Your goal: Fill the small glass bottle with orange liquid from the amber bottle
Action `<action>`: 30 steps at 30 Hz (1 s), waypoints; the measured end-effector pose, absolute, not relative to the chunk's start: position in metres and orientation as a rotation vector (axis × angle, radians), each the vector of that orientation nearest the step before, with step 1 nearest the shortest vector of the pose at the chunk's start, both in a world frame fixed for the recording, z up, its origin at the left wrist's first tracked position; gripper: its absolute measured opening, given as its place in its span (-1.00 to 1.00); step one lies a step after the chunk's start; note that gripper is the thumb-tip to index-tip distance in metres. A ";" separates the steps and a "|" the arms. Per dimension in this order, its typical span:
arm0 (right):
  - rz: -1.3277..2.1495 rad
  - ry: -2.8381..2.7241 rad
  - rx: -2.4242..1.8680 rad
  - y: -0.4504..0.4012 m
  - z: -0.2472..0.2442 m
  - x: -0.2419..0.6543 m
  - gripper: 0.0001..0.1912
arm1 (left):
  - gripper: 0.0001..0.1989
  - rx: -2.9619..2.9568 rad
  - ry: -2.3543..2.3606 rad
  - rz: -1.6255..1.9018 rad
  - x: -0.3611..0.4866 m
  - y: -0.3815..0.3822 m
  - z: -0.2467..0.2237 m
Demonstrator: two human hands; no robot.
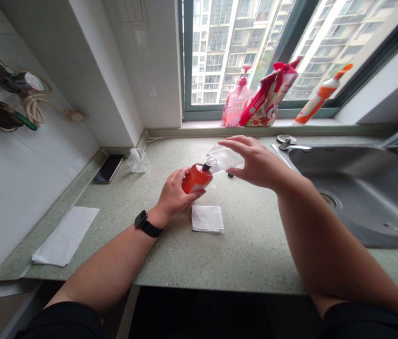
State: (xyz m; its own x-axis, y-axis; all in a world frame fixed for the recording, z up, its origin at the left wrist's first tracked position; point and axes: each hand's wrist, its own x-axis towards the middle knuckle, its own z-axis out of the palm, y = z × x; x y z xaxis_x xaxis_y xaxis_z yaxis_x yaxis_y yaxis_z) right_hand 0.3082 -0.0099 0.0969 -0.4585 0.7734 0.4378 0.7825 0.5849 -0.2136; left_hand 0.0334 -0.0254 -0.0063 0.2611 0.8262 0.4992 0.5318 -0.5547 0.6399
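I count 2 hands (pixel 174 195) (pixel 260 162), 2 held bottles (pixel 196 179) (pixel 222 159), 2 white papers (pixel 67 235) (pixel 207 219), 1 phone (pixel 107 168) far left, 1 sink (pixel 368 188) right, 1 pink bag (pixel 273 94) far, 1 watch (pixel 141 218).

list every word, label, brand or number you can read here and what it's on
None can be read.
Red bottle in the left hand: pale label, unreadable.
Pink pump bottle: print too small.
Red bag: print too blurred.
Orange-and-white bottle: label too blurred.
Round dial at left: marks too blurred.
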 end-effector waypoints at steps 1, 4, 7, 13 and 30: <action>-0.026 -2.324 -1.237 -0.010 0.097 0.308 -0.25 | -0.30 2.194 1.241 1.192 0.033 -0.025 -0.007; -0.032 -2.329 -1.234 -0.010 0.098 0.308 -0.25 | -0.29 2.194 1.244 1.192 0.033 -0.025 -0.008; -0.036 -2.333 -1.233 -0.011 0.098 0.308 -0.25 | -0.30 2.204 1.249 1.194 0.033 -0.024 -0.008; -0.040 -2.332 -1.228 -0.010 0.098 0.309 -0.26 | -0.27 2.222 1.234 1.215 0.033 -0.022 -0.010; -0.048 -2.341 -1.208 -0.011 0.100 0.310 -0.25 | -0.29 2.197 1.223 1.216 0.034 -0.022 -0.010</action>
